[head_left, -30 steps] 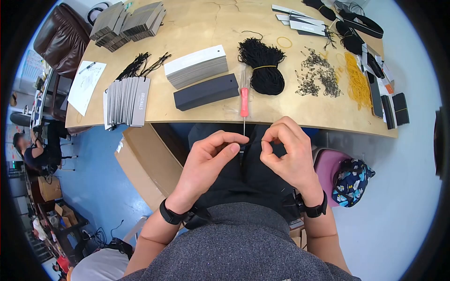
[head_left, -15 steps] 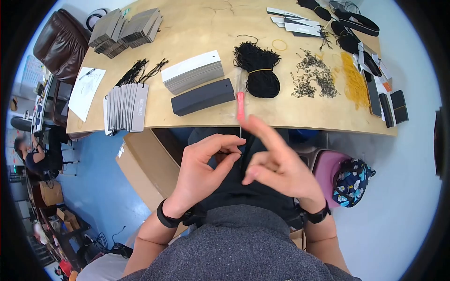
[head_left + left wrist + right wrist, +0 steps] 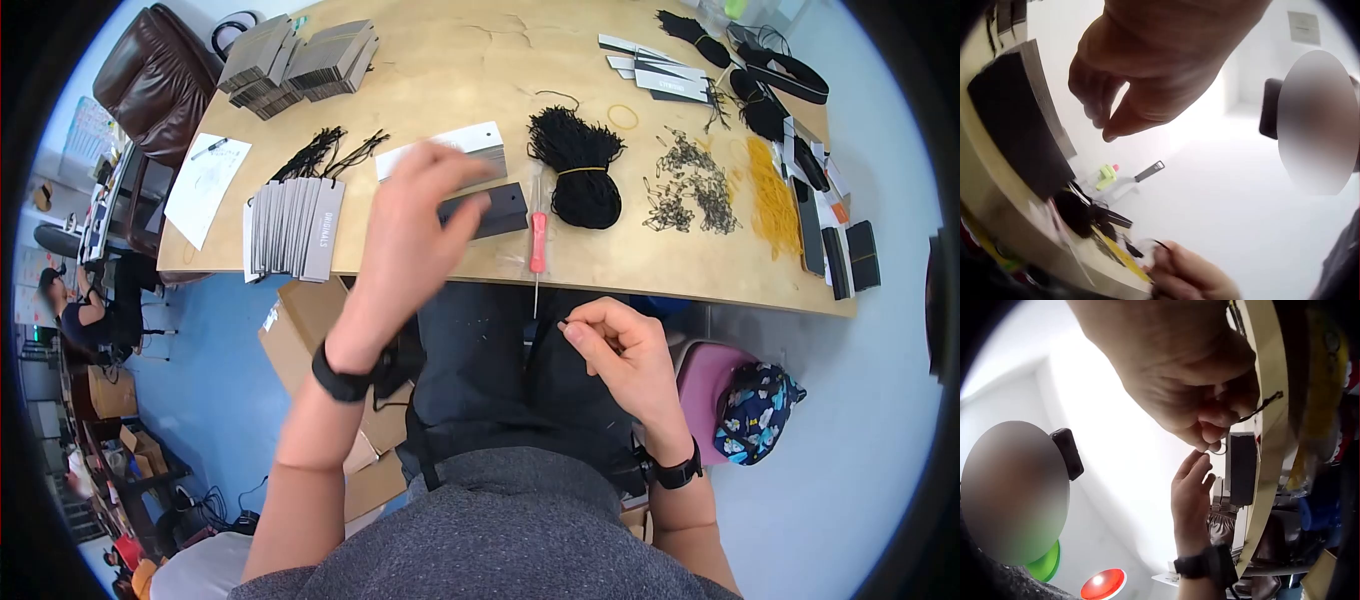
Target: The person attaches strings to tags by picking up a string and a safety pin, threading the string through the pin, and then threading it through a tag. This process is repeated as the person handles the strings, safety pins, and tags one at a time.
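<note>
In the head view my left hand (image 3: 405, 235) hovers over the dark tag stack (image 3: 500, 212) and the white tag stack (image 3: 487, 138), thumb and forefinger apart, with nothing seen between them. My right hand (image 3: 628, 362) is above the lap, pinching something small. The right wrist view shows a short black cord (image 3: 1263, 406) coming out of the right hand (image 3: 1204, 387), with a thin loop at its fingertips. A red-handled tool (image 3: 538, 242) lies at the table edge, its shaft over the lap.
A banded black cord bundle (image 3: 585, 180), dark safety pins (image 3: 690, 190) and yellow rubber bands (image 3: 770, 200) lie on the right side. Strung grey tags (image 3: 295, 228) and grey tag stacks (image 3: 330, 60) are on the left. A pink stool (image 3: 710, 390) stands below the table.
My left hand has left the lap and moved up over the tag stacks, its pinch undone. My right hand, stretched out half a second ago, is drawn back and pinching.
</note>
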`<state>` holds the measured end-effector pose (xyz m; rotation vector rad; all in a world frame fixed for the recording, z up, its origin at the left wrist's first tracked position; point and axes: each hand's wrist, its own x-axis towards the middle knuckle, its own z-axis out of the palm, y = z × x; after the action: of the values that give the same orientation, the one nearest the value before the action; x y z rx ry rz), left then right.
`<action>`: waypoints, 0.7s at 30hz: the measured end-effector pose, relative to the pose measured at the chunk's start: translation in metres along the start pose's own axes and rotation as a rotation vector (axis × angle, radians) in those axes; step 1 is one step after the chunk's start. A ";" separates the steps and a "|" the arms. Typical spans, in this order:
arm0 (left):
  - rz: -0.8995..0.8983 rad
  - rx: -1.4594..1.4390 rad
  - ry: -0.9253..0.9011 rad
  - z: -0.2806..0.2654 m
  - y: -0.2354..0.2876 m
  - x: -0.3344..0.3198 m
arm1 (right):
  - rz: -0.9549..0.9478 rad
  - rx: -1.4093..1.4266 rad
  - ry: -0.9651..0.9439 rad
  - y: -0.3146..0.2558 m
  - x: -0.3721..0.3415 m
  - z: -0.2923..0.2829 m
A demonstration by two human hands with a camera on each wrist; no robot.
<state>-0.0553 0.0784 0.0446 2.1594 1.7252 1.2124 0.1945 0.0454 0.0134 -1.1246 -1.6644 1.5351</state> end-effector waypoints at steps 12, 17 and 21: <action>-0.018 0.267 -0.018 -0.002 -0.043 0.039 | 0.017 -0.013 -0.027 0.007 -0.011 -0.001; 0.064 0.345 -0.081 -0.010 -0.006 0.013 | 0.022 -0.007 -0.027 0.010 -0.012 0.000; -0.007 0.218 -0.196 0.005 -0.014 0.000 | 0.016 -0.014 -0.052 0.010 -0.012 0.002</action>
<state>-0.0624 0.0849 0.0334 2.2985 1.8507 0.8108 0.2001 0.0332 0.0048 -1.1167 -1.7066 1.5769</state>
